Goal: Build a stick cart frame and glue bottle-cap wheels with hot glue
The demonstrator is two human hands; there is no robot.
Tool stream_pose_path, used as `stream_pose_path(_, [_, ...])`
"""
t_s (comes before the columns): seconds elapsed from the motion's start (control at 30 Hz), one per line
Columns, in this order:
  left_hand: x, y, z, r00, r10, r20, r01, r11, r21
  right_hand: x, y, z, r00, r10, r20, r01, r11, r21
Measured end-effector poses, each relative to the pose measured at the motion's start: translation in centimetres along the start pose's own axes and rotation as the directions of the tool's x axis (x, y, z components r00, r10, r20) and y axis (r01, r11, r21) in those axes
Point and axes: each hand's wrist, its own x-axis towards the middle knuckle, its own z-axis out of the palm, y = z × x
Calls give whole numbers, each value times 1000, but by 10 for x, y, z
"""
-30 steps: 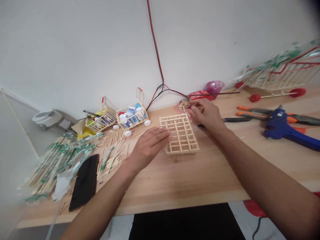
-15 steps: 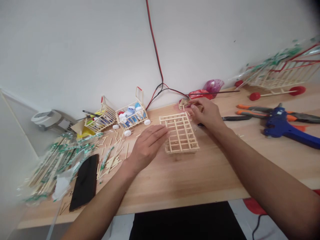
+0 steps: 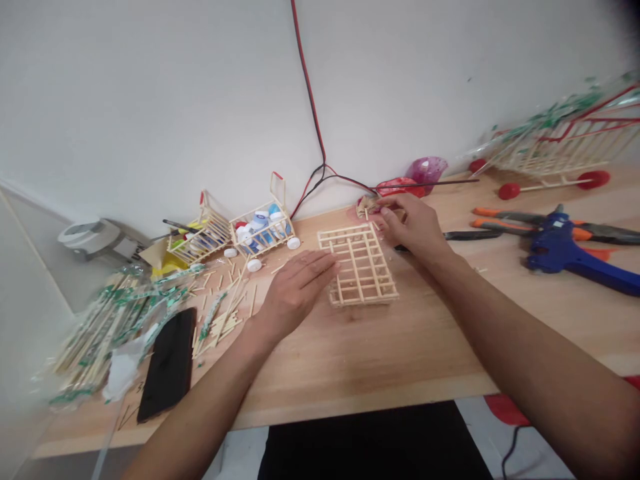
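A small grid frame of thin wooden sticks (image 3: 361,267) lies flat on the wooden table (image 3: 380,353). My left hand (image 3: 295,293) rests flat beside it, fingers stretched, fingertips touching the frame's left edge. My right hand (image 3: 413,227) is beyond the frame's far right corner, fingers pinched at a little heap of short stick pieces (image 3: 367,205) on a pink patch; what the fingers hold is too small to name.
Two small stick carts (image 3: 240,230) with bottle caps stand at the back left, loose sticks (image 3: 225,313) and wrapped stick bundles (image 3: 110,327) near a black phone (image 3: 167,363). A blue glue gun (image 3: 570,257), orange pliers (image 3: 530,223) and a larger cart (image 3: 560,150) lie right. A red-black cable (image 3: 310,100) hangs down the wall.
Nothing has visibly moved apart from a slight shift of the camera; both hands stay where they were.
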Motion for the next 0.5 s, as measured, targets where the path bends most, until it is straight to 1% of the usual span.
stream_pose_path(0.23, [-1, 1, 0, 1000, -14, 8, 13, 1000, 14, 0, 1, 0, 1000, 4, -8, -4, 1000, 3])
stream_pose_path(0.5, [2, 3, -5, 999, -12, 32, 11, 998, 56, 0, -1, -1, 1000, 17, 8, -17, 1000, -7])
